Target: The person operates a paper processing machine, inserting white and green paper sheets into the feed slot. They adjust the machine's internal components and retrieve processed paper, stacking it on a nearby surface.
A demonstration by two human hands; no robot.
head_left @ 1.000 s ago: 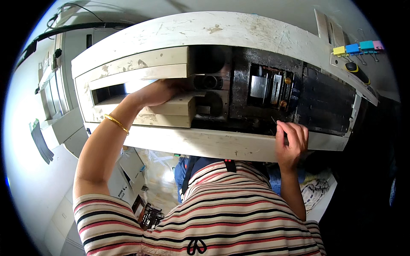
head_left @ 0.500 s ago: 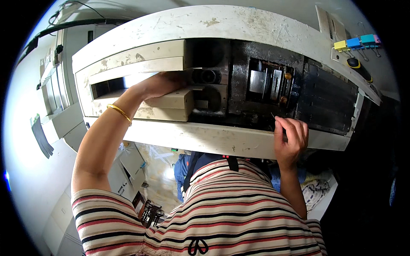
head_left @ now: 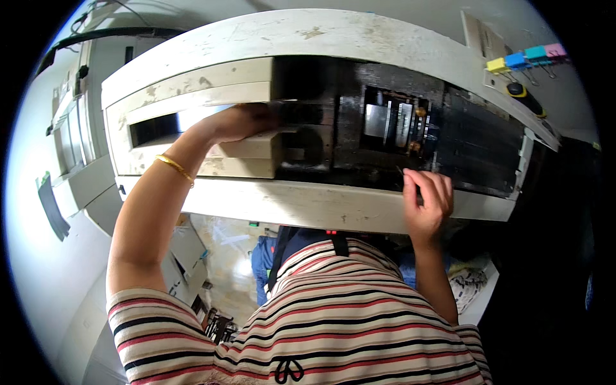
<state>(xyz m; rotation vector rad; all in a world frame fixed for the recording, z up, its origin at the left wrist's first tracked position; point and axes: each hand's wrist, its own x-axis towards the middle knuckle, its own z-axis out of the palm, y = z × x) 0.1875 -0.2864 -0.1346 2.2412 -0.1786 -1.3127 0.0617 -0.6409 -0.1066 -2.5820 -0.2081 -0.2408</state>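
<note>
A long cream-white machine [head_left: 308, 208] with scuffed paint stretches across in front of me. My left hand [head_left: 240, 122] reaches along the slot between its two cream covers [head_left: 247, 168], knuckles up at the dark metal middle section [head_left: 308, 131]. The fingertips there are lost in shadow and blur. By the machine's near edge, just below a square opening [head_left: 385, 122] with shiny metal parts and brassy knobs, my right hand [head_left: 428, 197] is closed in a pinch. A thin, needle-like piece [head_left: 400, 171] sticks out from its fingertips; its kind is too small to make out.
A ribbed dark panel [head_left: 481, 141] covers the machine's right part. Coloured binder clips [head_left: 516, 61] and a black-and-yellow tool handle [head_left: 526, 99] are at the far right. Below the near edge are blue cloth [head_left: 262, 260] and a bin with fabrics [head_left: 468, 285].
The whole view has shifted slightly, so the machine appears a little further left. My left fingers have moved over the dark round part seen before. The right hand keeps its pinch.
</note>
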